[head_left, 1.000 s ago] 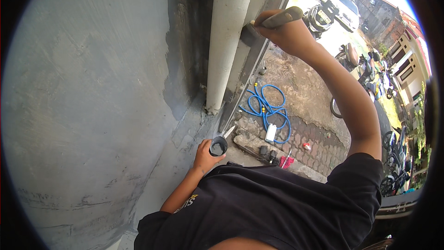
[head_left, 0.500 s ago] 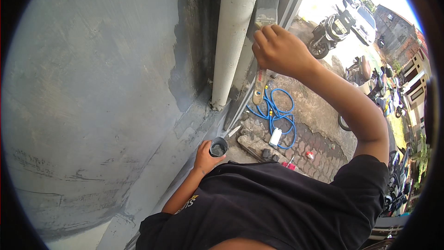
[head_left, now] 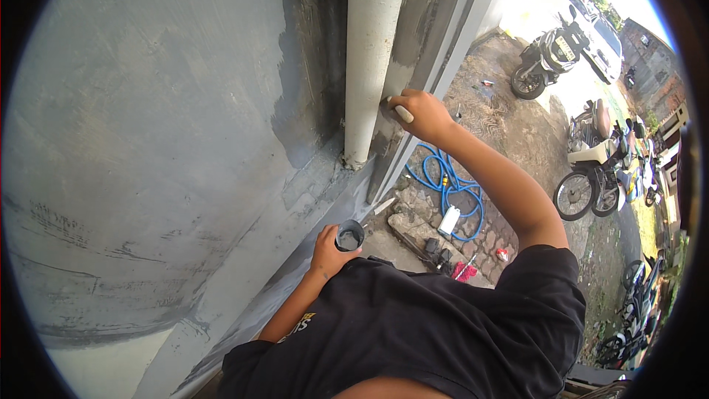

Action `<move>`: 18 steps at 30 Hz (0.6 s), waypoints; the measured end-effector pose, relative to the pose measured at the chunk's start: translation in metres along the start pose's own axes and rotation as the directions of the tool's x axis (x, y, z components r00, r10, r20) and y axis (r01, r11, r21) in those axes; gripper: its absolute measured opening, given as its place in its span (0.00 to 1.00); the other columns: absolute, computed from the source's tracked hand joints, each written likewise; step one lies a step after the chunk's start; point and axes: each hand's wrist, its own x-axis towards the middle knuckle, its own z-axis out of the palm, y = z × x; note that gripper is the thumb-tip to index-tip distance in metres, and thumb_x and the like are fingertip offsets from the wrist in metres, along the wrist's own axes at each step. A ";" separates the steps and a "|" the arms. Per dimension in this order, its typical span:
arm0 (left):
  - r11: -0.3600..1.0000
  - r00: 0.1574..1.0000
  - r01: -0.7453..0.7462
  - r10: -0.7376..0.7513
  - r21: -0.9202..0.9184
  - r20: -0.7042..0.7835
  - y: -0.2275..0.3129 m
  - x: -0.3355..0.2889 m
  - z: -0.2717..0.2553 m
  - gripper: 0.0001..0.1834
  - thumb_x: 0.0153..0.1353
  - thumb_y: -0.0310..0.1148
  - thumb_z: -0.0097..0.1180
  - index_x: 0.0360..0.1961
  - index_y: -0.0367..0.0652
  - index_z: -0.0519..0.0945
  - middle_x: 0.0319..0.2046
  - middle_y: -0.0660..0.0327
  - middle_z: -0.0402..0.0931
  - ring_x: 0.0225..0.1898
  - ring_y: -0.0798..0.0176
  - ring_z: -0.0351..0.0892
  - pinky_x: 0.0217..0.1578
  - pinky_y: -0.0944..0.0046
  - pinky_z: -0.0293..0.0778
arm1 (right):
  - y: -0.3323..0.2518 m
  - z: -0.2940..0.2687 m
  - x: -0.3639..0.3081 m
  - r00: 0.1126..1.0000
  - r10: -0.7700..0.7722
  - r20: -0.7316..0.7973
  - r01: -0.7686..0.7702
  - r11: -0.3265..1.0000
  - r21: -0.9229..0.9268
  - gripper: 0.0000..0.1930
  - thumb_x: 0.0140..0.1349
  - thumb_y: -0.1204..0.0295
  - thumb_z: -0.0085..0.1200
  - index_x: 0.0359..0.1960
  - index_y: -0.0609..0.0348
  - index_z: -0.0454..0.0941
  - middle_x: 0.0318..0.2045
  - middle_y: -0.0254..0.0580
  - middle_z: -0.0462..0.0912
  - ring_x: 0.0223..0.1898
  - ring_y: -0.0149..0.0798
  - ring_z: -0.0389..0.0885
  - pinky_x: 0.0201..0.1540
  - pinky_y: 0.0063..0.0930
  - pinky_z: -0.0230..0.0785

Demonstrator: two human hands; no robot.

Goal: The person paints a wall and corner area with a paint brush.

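My left hand (head_left: 326, 250) is wrapped round a small dark cup (head_left: 350, 236) with grey paint-like stuff inside, close to my body. My right hand (head_left: 423, 115) grips a paintbrush (head_left: 403, 114); only the rounded end of its handle shows, and the bristles are hidden. This hand is at the narrow strip of wall (head_left: 407, 52) just right of a white vertical pipe (head_left: 371, 52). Grey coating covers part of that strip in uneven patches. Left of the pipe, the grey wall (head_left: 162, 118) has a darker, ragged-edged band (head_left: 306, 66) running down it.
A grey frame edge (head_left: 461, 26) borders the strip on its right. On the ground lie a coiled blue hose (head_left: 443, 177), a white bottle-like container (head_left: 449, 219) and a pinkish-red bundle (head_left: 464, 272). Motorbikes (head_left: 550, 55) and a white car (head_left: 602, 48) stand farther right.
My right hand has come down along the strip with the brush, whose handle now points toward me instead of downward. My left hand still holds the cup in nearly the same place.
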 end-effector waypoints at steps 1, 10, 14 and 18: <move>1.000 1.000 0.004 -0.004 0.003 -0.002 0.001 0.000 0.000 0.42 0.46 0.45 0.81 0.58 0.30 0.77 0.55 0.46 0.77 0.58 0.41 0.77 0.60 0.50 0.73 | -0.004 -0.017 0.000 0.998 -0.028 -0.061 0.026 0.999 -0.040 0.15 0.55 0.74 0.62 0.46 0.48 0.85 0.39 0.43 0.83 0.41 0.52 0.87 0.44 0.46 0.82; 0.999 0.999 0.040 -0.039 0.036 -0.005 0.011 0.012 0.008 0.44 0.45 0.45 0.82 0.59 0.30 0.77 0.57 0.46 0.76 0.60 0.41 0.76 0.61 0.49 0.74 | -0.062 -0.132 -0.044 0.805 -0.388 -0.449 0.268 0.913 -0.308 0.15 0.54 0.76 0.63 0.45 0.50 0.85 0.36 0.39 0.82 0.36 0.44 0.86 0.36 0.37 0.80; 0.998 0.998 0.011 -0.007 0.057 -0.058 0.022 0.032 0.004 0.45 0.45 0.45 0.82 0.59 0.29 0.76 0.58 0.46 0.76 0.61 0.41 0.76 0.63 0.50 0.73 | -0.064 -0.103 -0.093 0.871 -0.142 -0.471 0.232 0.963 0.138 0.12 0.53 0.80 0.67 0.40 0.52 0.89 0.34 0.39 0.86 0.34 0.43 0.87 0.37 0.34 0.81; 0.997 0.991 -0.069 0.072 0.027 -0.111 0.045 0.050 -0.002 0.42 0.46 0.44 0.82 0.58 0.31 0.78 0.57 0.49 0.76 0.60 0.42 0.76 0.61 0.50 0.74 | -0.063 -0.049 -0.144 0.946 -0.003 -0.324 0.200 0.793 0.575 0.08 0.54 0.79 0.70 0.36 0.57 0.90 0.33 0.43 0.89 0.35 0.41 0.89 0.37 0.29 0.79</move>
